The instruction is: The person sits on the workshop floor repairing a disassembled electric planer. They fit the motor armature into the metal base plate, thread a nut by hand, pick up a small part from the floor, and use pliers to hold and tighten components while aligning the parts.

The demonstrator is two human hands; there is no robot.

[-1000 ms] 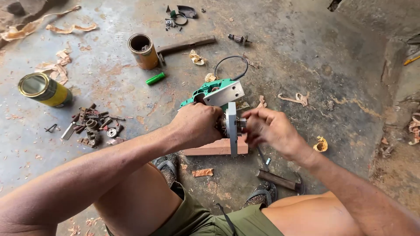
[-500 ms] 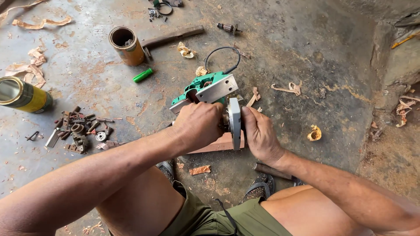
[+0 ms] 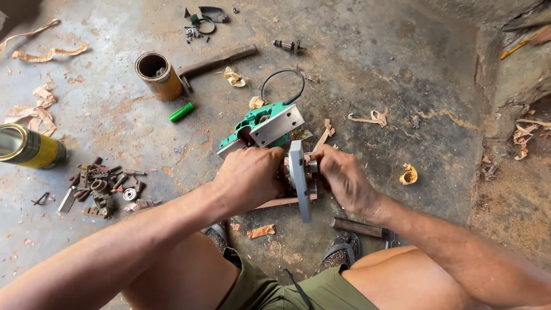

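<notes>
A green electric planer (image 3: 261, 127) with a grey metal base plate lies on its side on the concrete floor, its black cord looping behind it. My left hand (image 3: 248, 177) grips the near end of the tool body. My right hand (image 3: 340, 175) is closed around a small metal part on the right side of an upright grey plate (image 3: 299, 178) fixed to the tool. Under my hands lies a flat wooden block (image 3: 285, 201).
A pile of small metal parts (image 3: 102, 185) lies at left, near a yellow tin (image 3: 27, 147). A rusty can (image 3: 155, 74), a green cylinder (image 3: 181, 111), a hammer (image 3: 363, 228) by my sandal, a motor rotor (image 3: 288, 45) and wood shavings are scattered about.
My right hand has moved in from the right and closed on the part beside the grey plate. The view has shifted slightly; the planer stays in place.
</notes>
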